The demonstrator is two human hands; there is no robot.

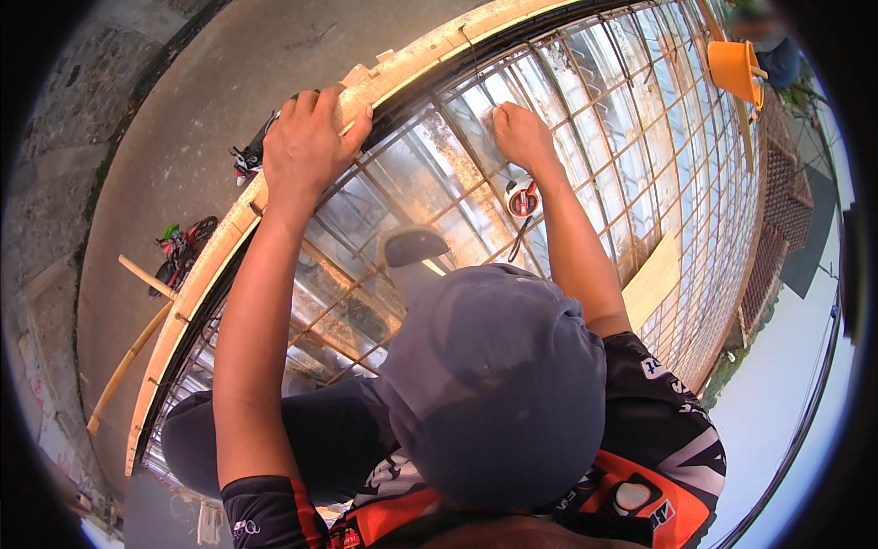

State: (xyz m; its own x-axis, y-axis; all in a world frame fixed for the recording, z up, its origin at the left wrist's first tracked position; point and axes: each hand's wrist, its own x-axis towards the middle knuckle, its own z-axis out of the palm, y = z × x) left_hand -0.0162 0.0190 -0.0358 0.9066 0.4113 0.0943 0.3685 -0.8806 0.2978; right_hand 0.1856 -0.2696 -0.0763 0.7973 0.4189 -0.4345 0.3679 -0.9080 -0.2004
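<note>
My left hand [311, 137] is closed over the long wooden edge board [416, 59], its fingers over the outer side and its thumb toward the mesh. To its right, my right hand [523, 137] is curled shut above the rusty steel rebar mesh [572, 110]. Whatever its fingers grip, if anything, is hidden. Close to my right wrist is a white, red and black tape measure [522, 198] with a dark strap. Shiny corrugated metal sheet [393, 206] lies beneath the bars. My grey cap [494, 384] covers the lower middle of the view.
Beyond the board, the ground lies far below, with a parked motorbike [183, 247]. A bamboo pole [128, 371] leans outside the edge. At right, a pale plank [651, 284] rests on the mesh. An orange bucket [734, 71] is beside another person [777, 55] at the far right.
</note>
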